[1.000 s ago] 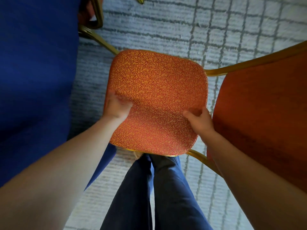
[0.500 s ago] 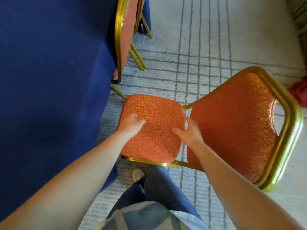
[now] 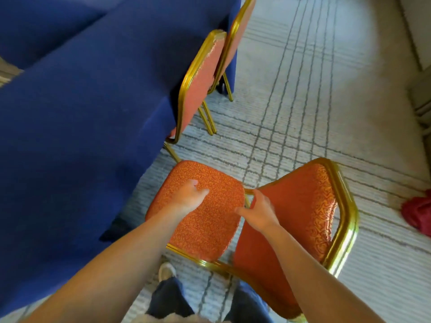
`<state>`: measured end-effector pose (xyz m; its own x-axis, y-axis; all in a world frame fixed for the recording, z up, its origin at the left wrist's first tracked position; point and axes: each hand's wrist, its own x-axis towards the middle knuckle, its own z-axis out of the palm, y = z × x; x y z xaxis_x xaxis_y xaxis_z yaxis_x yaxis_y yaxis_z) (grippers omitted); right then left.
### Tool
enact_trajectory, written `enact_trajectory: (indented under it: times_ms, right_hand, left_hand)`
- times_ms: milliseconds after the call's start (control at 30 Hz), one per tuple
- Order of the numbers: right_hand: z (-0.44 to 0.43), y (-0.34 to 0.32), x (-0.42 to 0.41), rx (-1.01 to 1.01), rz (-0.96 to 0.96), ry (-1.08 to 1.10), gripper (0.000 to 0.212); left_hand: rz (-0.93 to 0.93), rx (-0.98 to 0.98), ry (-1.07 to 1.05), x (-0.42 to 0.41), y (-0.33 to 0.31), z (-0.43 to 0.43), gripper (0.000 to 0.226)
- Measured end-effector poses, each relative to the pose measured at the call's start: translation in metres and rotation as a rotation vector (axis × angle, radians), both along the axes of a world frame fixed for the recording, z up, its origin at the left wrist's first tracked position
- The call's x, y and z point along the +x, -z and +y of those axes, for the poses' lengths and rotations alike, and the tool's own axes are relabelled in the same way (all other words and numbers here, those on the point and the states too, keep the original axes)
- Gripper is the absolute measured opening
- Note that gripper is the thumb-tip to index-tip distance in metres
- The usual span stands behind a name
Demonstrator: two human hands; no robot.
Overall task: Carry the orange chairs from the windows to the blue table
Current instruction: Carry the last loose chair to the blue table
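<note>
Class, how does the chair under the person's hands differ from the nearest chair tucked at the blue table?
The near chair shows its whole seat; the tucked chair hides its seat under the blue table. The left hand and right hand touch the near chair, not the tucked chair. Both: orange fabric, gold frames.

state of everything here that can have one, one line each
near orange chair, upright, seat toward the table, not tucked in
left hand, open, fingers resting on that chair's seat
right hand, open, fingers spread at the seat's back edge
blue table, covered in cloth
middle orange chair, upright, pushed in against the table
far orange chair, upright, pushed in too
red cloth, crumpled on the carpet
</note>
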<state>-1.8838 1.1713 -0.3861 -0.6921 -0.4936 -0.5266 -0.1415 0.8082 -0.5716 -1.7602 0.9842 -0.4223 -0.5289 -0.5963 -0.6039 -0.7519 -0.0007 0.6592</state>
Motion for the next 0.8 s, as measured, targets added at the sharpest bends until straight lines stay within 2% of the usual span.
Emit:
enact_trajectory:
  times_ms: [233,367,600,800]
  right_hand:
    - [0.0,0.0,-0.052,0.045,-0.05,-0.376,0.093]
    - [0.0,0.001,-0.071,0.066,-0.016,-0.547,0.083]
    - [0.0,0.001,-0.087,0.08,0.015,-0.757,0.095]
    - [0.002,-0.001,-0.102,0.08,0.001,-0.834,0.094]
  left_hand:
    - [0.045,-0.007,-0.4,-0.006,-0.007,0.063,0.063]
    - [0.052,-0.028,-0.499,-0.004,-0.01,0.097,0.069]
    - [0.017,-0.101,-0.619,-0.008,-0.013,0.131,0.065]
    - [0.017,-0.131,-0.652,-0.012,-0.018,0.152,0.068]
